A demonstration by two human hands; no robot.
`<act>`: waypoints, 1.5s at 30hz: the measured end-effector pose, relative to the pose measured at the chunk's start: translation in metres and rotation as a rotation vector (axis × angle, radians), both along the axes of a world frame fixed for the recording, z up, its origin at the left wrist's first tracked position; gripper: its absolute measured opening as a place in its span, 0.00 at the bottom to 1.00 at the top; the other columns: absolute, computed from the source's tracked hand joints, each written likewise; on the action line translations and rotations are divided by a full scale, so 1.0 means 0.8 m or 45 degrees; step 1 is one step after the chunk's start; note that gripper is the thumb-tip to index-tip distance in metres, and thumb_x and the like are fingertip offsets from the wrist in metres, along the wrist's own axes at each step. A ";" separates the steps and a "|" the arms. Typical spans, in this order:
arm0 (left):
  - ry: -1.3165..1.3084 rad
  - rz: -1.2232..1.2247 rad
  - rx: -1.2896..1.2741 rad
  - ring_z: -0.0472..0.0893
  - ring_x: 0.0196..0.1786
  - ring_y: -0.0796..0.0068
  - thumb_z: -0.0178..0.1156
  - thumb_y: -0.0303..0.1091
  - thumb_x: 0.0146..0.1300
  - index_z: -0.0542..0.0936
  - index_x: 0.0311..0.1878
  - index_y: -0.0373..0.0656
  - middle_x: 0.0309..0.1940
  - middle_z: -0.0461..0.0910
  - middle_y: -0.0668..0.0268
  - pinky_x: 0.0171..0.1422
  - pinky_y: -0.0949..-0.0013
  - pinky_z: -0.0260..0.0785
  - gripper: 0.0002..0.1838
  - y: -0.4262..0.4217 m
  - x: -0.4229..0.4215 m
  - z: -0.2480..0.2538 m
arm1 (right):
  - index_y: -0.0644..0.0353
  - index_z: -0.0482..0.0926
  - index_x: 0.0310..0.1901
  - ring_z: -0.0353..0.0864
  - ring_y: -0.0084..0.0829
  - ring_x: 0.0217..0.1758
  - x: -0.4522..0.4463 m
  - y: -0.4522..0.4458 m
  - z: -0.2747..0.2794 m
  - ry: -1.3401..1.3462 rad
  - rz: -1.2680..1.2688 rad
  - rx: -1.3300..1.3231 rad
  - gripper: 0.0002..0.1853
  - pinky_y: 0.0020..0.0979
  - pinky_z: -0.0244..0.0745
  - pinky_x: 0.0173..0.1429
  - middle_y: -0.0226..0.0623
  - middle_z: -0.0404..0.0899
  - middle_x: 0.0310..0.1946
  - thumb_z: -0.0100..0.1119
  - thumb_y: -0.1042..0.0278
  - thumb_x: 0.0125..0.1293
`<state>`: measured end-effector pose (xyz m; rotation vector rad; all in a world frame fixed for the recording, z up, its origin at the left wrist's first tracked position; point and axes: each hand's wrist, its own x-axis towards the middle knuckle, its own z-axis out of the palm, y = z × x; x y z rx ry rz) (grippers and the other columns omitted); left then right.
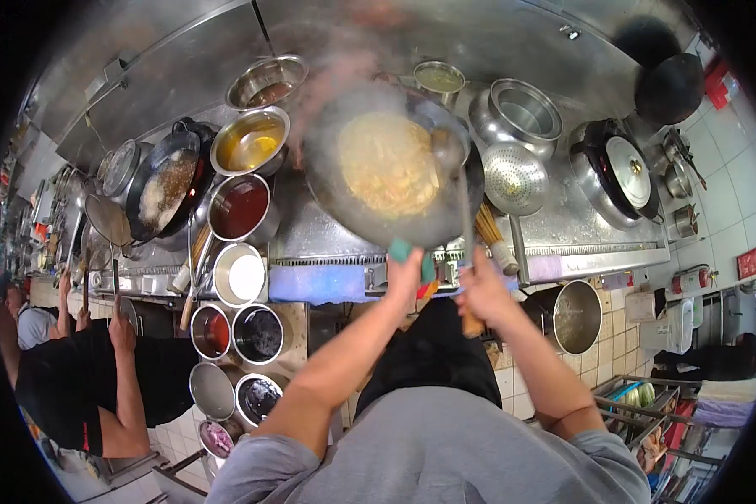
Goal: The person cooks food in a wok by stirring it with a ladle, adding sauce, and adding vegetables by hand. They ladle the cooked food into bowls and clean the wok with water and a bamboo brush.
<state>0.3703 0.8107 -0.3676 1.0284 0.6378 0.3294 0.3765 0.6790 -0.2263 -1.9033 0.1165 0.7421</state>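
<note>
Left hand: clenched round a green cloth at the wok's near rim; can't tell whether there's a handle underneath.

Right hand: grasping the ladle low on its handle, wooden end poking out below my fist toward me. Ladle bowl is inside the wok, right side, just beside the food.

Wok: over the middle of the steel counter, near rim close to the counter's front edge. Pale yellowish food in one broad mass inside, steam rising. Too hazy to say what it is.

Right of wok: perforated skimmer, handle running to the front edge; bamboo brush between it and the wok. Round steel pot behind the skimmer. Lidded pot near the counter's right end.

Left of wok: steel bowl of yellow liquid, then dark red sauce pot nearer the front edge, white-filled container in front of that.

Blue cloth along the front edge, left of my left hand.

Co-worker in black off to my left, at a second wok with dark, foamy contents.
</note>
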 end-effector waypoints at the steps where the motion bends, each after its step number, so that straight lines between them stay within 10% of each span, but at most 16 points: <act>1: -0.015 0.001 0.001 0.77 0.34 0.69 0.53 0.38 0.62 0.72 0.41 0.48 0.29 0.74 0.66 0.35 0.60 0.75 0.08 -0.003 -0.016 -0.007 | 0.53 0.55 0.67 0.69 0.22 0.21 -0.013 0.017 0.009 0.145 -0.051 0.250 0.24 0.27 0.71 0.22 0.32 0.69 0.30 0.45 0.68 0.70; 10: 0.152 -0.190 -0.875 0.76 0.33 0.70 0.48 0.39 0.65 0.72 0.40 0.44 0.31 0.74 0.65 0.39 0.67 0.74 0.09 0.041 -0.018 0.089 | 0.69 0.63 0.46 0.69 0.18 0.22 0.036 0.028 0.062 1.329 -0.495 1.671 0.11 0.20 0.68 0.26 0.33 0.70 0.30 0.47 0.71 0.68; 20: 0.591 -0.438 -0.535 0.77 0.43 0.70 0.60 0.51 0.61 0.74 0.41 0.47 0.39 0.77 0.65 0.44 0.62 0.70 0.18 0.067 -0.037 0.048 | 0.59 0.67 0.42 0.68 0.18 0.24 0.017 -0.005 -0.003 1.154 -0.167 1.486 0.05 0.22 0.69 0.26 0.29 0.69 0.28 0.46 0.68 0.70; 26: 0.544 -0.489 -0.545 0.79 0.32 0.63 0.48 0.37 0.64 0.73 0.40 0.40 0.33 0.78 0.59 0.41 0.52 0.75 0.10 0.043 -0.023 -0.013 | 0.50 0.63 0.39 0.66 0.18 0.21 -0.004 -0.021 -0.015 0.986 -0.161 1.347 0.03 0.23 0.67 0.22 0.26 0.69 0.27 0.45 0.67 0.71; 34: 0.312 -0.150 -0.701 0.74 0.28 0.71 0.56 0.33 0.56 0.73 0.31 0.47 0.28 0.75 0.66 0.31 0.66 0.68 0.03 0.057 -0.028 0.007 | 0.52 0.66 0.53 0.60 0.15 0.17 -0.003 -0.048 -0.029 0.857 0.058 0.910 0.11 0.21 0.59 0.18 0.25 0.63 0.23 0.47 0.65 0.71; 45: 0.379 -0.623 -0.301 0.78 0.35 0.72 0.57 0.38 0.57 0.75 0.37 0.45 0.31 0.77 0.66 0.42 0.64 0.71 0.09 0.114 -0.083 0.067 | 0.54 0.69 0.51 0.61 0.08 0.16 -0.111 -0.097 0.027 1.098 -0.162 1.789 0.09 0.17 0.59 0.16 0.18 0.61 0.20 0.49 0.69 0.70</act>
